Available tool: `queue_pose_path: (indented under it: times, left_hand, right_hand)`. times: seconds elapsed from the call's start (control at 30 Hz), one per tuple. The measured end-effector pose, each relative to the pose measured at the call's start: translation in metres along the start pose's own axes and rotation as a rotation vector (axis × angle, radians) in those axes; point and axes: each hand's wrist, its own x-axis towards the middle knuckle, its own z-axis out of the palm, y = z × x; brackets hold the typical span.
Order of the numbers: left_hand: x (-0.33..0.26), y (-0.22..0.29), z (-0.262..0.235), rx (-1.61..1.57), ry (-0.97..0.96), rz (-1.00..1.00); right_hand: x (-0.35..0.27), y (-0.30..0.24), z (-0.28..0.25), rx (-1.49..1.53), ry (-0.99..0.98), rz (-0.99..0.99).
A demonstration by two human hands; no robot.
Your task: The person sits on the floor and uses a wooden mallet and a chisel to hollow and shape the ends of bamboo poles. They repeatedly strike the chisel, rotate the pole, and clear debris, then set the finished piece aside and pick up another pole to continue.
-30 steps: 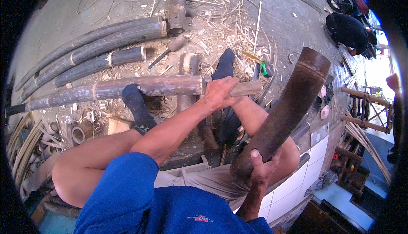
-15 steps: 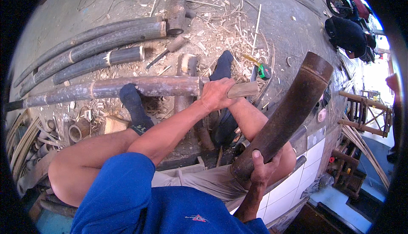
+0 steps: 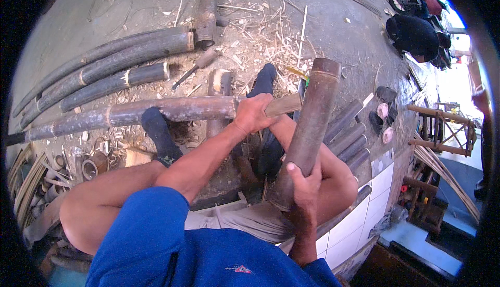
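My left hand (image 3: 253,114) is closed round a wooden piece (image 3: 284,105) whose squared end sticks out to the right. That hand is beside the cut end of a long bamboo pole (image 3: 172,108), which runs off to the left under my bent leg and foot. Closed on the lower part of a thick brown bamboo tube (image 3: 311,115) is my right hand (image 3: 306,185). The tube stands tilted over my right leg, its near end by my lap and its far end pointing away. Whatever lies behind the tube is partly hidden.
Several bamboo poles (image 3: 120,52) lie at far left. A short bamboo piece (image 3: 207,21) and a wooden-handled chisel-like tool (image 3: 195,68) lie among shavings. More dark tubes (image 3: 346,141) rest right of my knee, beside white tiles (image 3: 377,193). A wooden frame (image 3: 445,130) stands farther right.
My right hand has swung the tube's far end to the left, so it points more straight away from me. My left hand keeps its grip on the wooden piece. The view has shifted slightly.
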Motion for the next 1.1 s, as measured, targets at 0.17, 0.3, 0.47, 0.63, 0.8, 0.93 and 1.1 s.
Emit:
queue_pose_path:
  times: [0.17,0.3,0.47,0.63,0.8,0.93,1.1]
  left_hand:
    - [0.001,0.002,0.009,0.109,0.03,-0.023]
    - [-0.003,0.001,0.011,0.062,0.022,-0.027]
    - [-0.006,0.0,0.011,-0.038,0.112,-0.018]
    - [-0.005,0.0,0.015,0.114,0.081,-0.027]
    - [-0.002,0.0,0.012,0.089,0.07,-0.018]
    - [0.0,-0.002,0.009,0.124,0.029,-0.023]
    - [-0.002,-0.005,0.012,0.132,0.07,0.005]
  right_hand:
    - [0.039,-0.008,-0.083,0.376,0.37,-0.124]
    - [0.052,-0.01,-0.078,0.449,0.784,-0.225]
    - [-0.015,0.036,-0.026,0.085,-0.15,0.074]
    - [0.044,0.022,-0.138,0.506,0.306,0.001]
    - [0.055,-0.001,-0.116,0.541,0.663,-0.209]
    - [-0.007,0.024,-0.08,0.053,-0.342,-0.171]
    - [0.031,0.015,-0.135,0.408,-0.064,0.148]
